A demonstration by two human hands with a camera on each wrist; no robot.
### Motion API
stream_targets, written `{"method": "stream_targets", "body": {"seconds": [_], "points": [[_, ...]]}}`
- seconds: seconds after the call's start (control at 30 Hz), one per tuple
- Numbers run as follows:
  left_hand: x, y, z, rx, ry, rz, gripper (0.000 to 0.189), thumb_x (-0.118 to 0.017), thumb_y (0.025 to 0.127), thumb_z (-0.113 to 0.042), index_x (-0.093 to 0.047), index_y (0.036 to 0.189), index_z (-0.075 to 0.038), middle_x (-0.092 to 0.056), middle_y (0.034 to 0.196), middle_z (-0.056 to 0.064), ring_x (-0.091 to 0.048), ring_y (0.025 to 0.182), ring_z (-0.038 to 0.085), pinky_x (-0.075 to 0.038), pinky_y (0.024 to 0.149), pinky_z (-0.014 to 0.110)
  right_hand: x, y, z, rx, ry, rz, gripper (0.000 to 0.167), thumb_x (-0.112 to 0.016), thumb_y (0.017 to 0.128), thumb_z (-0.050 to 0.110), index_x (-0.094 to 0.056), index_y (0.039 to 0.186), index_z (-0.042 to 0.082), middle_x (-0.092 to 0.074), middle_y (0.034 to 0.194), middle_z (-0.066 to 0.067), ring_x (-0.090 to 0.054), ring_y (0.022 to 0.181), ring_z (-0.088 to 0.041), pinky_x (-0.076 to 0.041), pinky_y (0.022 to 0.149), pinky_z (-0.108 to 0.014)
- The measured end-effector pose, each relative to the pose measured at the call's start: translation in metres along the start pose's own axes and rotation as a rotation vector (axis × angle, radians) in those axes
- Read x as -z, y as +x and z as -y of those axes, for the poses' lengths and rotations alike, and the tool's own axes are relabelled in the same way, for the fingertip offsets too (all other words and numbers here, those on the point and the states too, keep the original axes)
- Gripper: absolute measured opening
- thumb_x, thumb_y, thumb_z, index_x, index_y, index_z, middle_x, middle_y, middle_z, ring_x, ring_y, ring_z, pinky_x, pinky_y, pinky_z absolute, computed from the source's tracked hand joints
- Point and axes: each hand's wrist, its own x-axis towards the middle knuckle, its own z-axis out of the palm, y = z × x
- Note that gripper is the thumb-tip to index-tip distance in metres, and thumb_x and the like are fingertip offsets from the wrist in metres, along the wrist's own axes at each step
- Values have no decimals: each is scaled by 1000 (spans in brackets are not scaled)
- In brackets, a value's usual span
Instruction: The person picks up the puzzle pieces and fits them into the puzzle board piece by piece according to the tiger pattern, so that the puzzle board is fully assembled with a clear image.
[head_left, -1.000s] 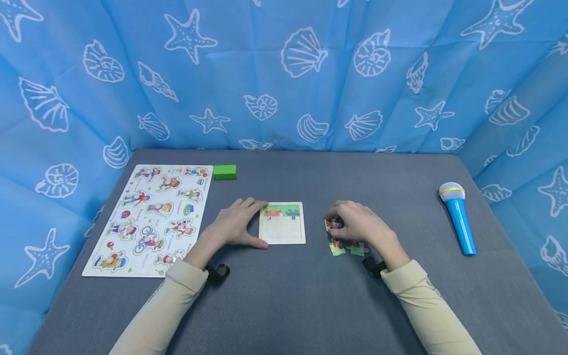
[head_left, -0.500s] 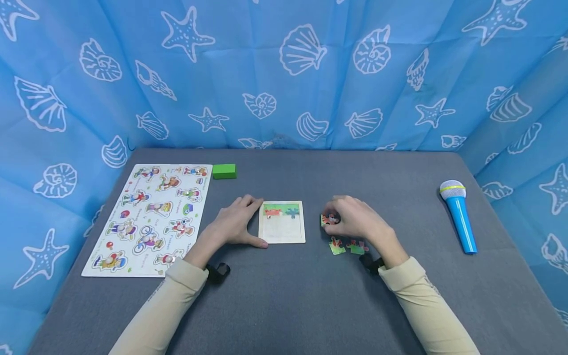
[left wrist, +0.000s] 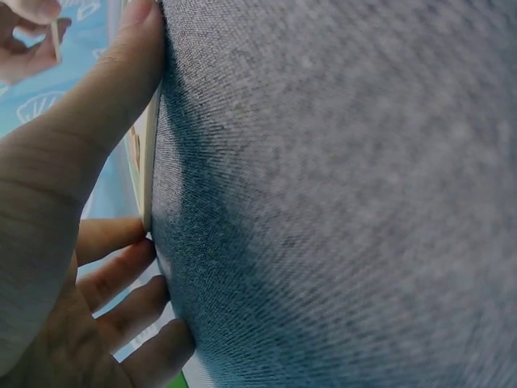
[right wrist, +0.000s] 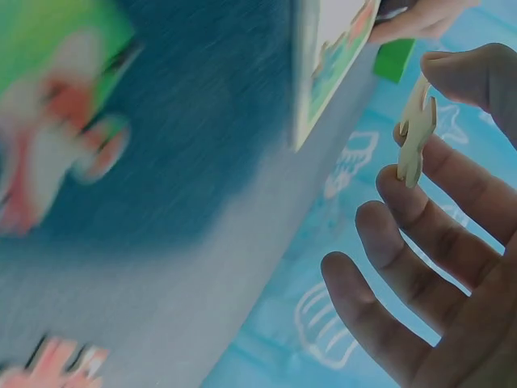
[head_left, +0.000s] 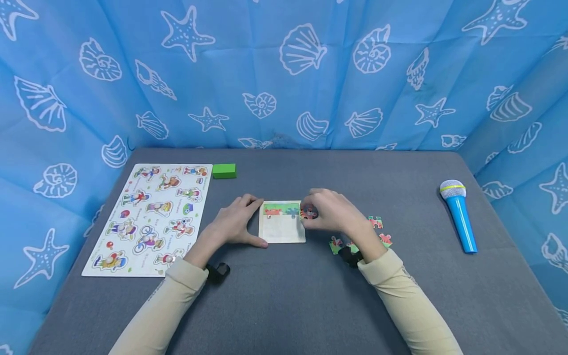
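Note:
My left hand braces the left side of a small square jigsaw board, thumb at the near corner and index finger at the far one. The board's edge shows between them in the left wrist view. Two fitted pieces, orange and teal on green, fill the board's top row; pale wood shows below. At the board's right edge, my right hand pinches a jigsaw piece with orange and dark print. The right wrist view has this piece edge-on between thumb and fingertips, raised off the table.
Loose jigsaw pieces lie under and beside the right wrist, partly hidden. A large picture board lies on the left, with a green block at its far corner. A blue toy microphone rests at the right.
My right hand has picked up the jigsaw piece from the loose pieces and carried it left to the small board, uncovering other pieces. My left hand stays in place.

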Motion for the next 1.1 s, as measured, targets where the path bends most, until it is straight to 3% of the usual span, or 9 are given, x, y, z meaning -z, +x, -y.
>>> {"method": "stream_targets", "body": {"seconds": [0.57, 0.83, 1.1], "points": [[-2, 1, 3, -3, -2, -10, 118, -80, 71, -74, -35, 160, -12, -42, 156, 12, -47, 137, 32, -52, 96, 58, -28, 43, 42, 142, 35, 3, 24, -74, 86, 17, -78, 108, 8, -69, 95, -5, -56, 76, -12, -48, 65, -25], [-3, 1, 2, -8, -4, -31, 117, -81, 70, -72, -37, 159, -12, -45, 154, 11, -48, 137, 32, -52, 97, 60, -40, 52, 49, 77, -20, 29, 18, -77, 86, 22, -78, 102, 13, -66, 89, -2, -52, 68, -12, -41, 57, -25], [-2, 0, 3, -8, -1, -30, 117, -81, 70, -73, -37, 159, -12, -45, 154, 11, -49, 136, 31, -52, 97, 59, -49, 55, 48, 30, -57, 32, 15, -78, 89, 25, -79, 100, 15, -64, 90, -1, -52, 69, -12, -39, 56, -25]]}}
